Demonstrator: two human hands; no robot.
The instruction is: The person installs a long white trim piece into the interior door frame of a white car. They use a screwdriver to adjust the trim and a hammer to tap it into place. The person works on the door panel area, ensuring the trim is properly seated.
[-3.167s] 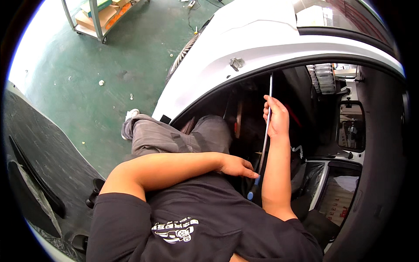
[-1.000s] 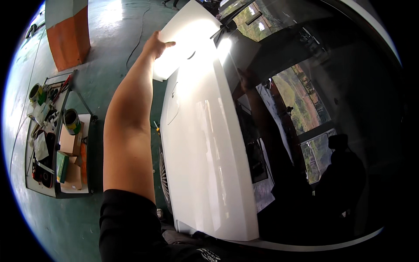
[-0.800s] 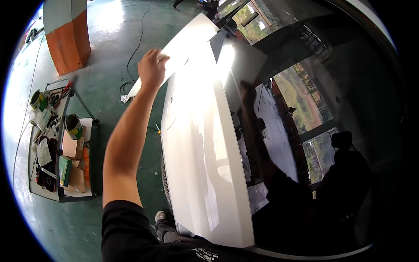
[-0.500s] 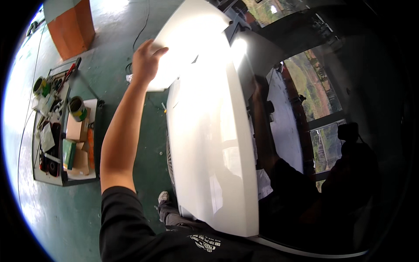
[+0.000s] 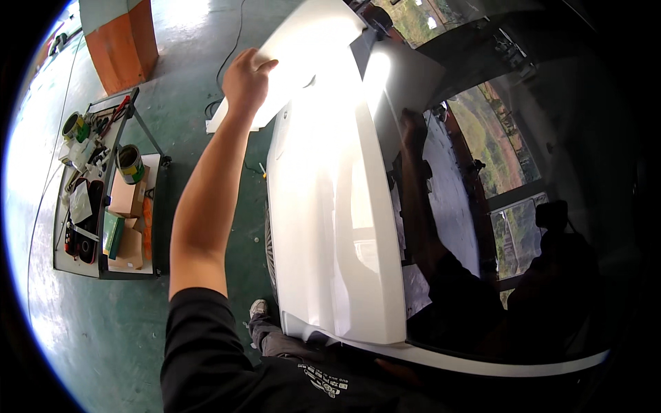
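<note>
My left hand [image 5: 246, 81] reaches forward and grips the left edge of a white painted panel [image 5: 303, 41], thumb lying on its face and fingers curled behind the edge. Strong glare washes out much of that sheet. Nearer to me runs a long, glossy white vehicle body panel [image 5: 323, 227], with part of a tyre [image 5: 270, 248] showing at its left side. I cannot tell whether the two white parts are joined. My right hand is not in view; a dim brownish patch near the lower edge is too dark to make out.
Dark glass [image 5: 523, 303] on the right mirrors my arm and the panel. A white strip [image 5: 482, 365] curves along below it. To the left stands a tool cart [image 5: 103, 272] with tins, tools and boxes. An orange-and-grey block [image 5: 120, 48] and a cable [image 5: 231, 48] are farther off.
My left hand, still on the panel's edge, has shifted slightly up and right in the picture. The long panel's near end sits higher, and more of the white strip shows. The view has shifted slightly.
</note>
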